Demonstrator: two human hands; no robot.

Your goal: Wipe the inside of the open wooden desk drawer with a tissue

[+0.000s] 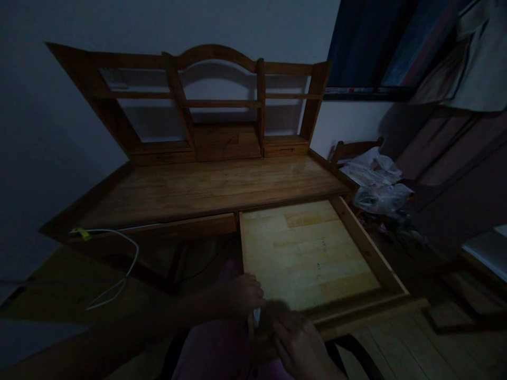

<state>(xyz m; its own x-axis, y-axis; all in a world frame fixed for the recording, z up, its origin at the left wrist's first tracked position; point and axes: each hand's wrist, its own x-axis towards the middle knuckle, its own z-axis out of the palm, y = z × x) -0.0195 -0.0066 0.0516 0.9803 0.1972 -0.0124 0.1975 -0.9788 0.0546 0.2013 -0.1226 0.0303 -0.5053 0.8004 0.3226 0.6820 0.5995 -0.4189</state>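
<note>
A pale-bottomed wooden drawer [309, 248] is pulled far out of the desk. At its near left corner, my left hand [241, 293] is closed, with fingers curled at the drawer's left side. A small white piece [256, 315] shows just below these fingers; its kind is too dark to tell. My right hand [299, 340] lies over the drawer's front panel [368, 315], fingers bent across the top edge toward the inside. Its thumb is hidden. Shadow covers the drawer corner between the hands.
The wooden desk [222, 182] carries a shelf unit [222, 104] against the wall. A white cable [137, 253] hangs at the left, by a second drawer [190, 230]. To the right, plastic bags [374, 177] rest on a chair [340, 153].
</note>
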